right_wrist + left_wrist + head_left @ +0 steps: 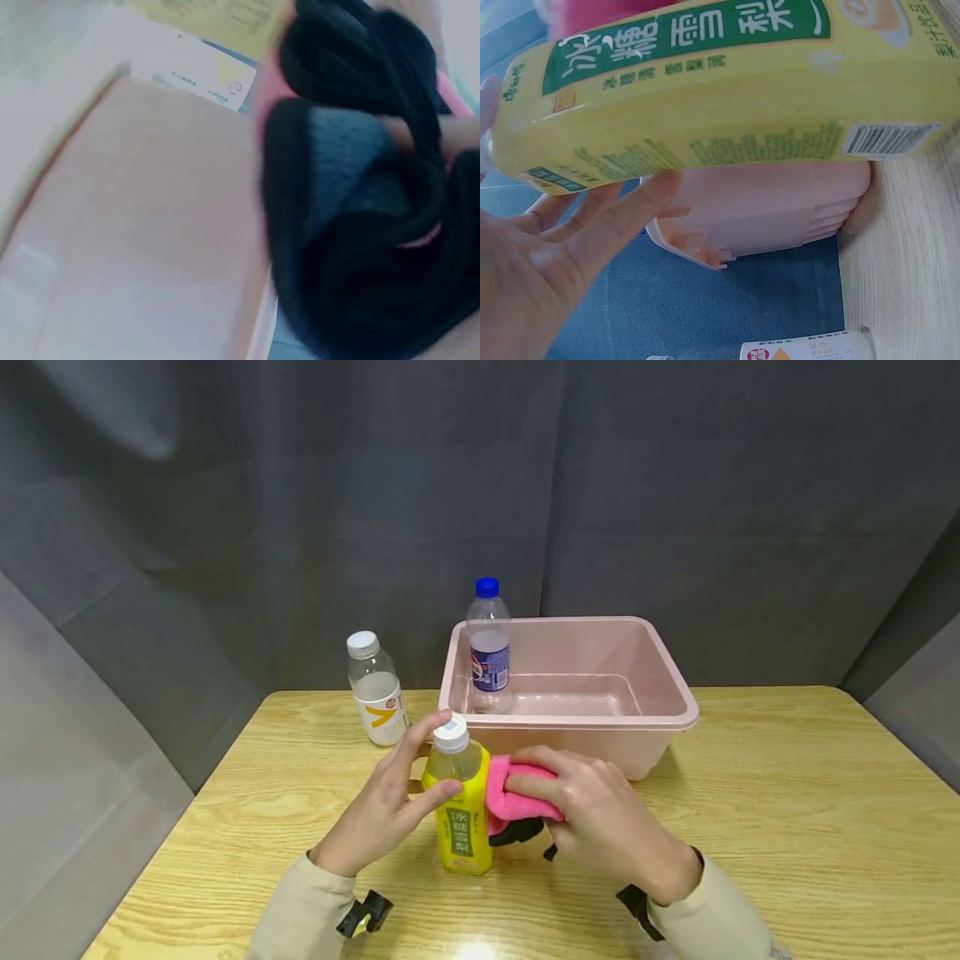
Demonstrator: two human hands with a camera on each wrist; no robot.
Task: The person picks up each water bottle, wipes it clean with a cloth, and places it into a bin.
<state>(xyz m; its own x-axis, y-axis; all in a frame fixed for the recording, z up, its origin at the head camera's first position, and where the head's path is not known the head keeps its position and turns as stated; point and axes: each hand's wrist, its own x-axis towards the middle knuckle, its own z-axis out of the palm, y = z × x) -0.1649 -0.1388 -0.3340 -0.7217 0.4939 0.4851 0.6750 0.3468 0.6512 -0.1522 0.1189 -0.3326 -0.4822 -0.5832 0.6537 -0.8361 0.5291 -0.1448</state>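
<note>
A yellow-labelled drink bottle (463, 827) with a white cap stands upright on the wooden table. My left hand (388, 814) holds its upper part, thumb in front, index finger beside the cap and other fingers behind. In the left wrist view those fingers reach along the back of the yellow bottle (742, 97). A folded cloth (517, 797), pink with black parts, is gripped by my right hand (596, 797) and lies against the bottle's right side. The right wrist view shows the cloth's dark folds (352, 247) bunched at the fingers.
Behind the hands stands a pink plastic basin (577, 722). A clear bottle with a blue cap (489, 643) stands inside its left end. Left of the basin is a white-capped bottle (378, 697) with a white label. A dark curtain (412, 485) hangs behind the table (787, 793).
</note>
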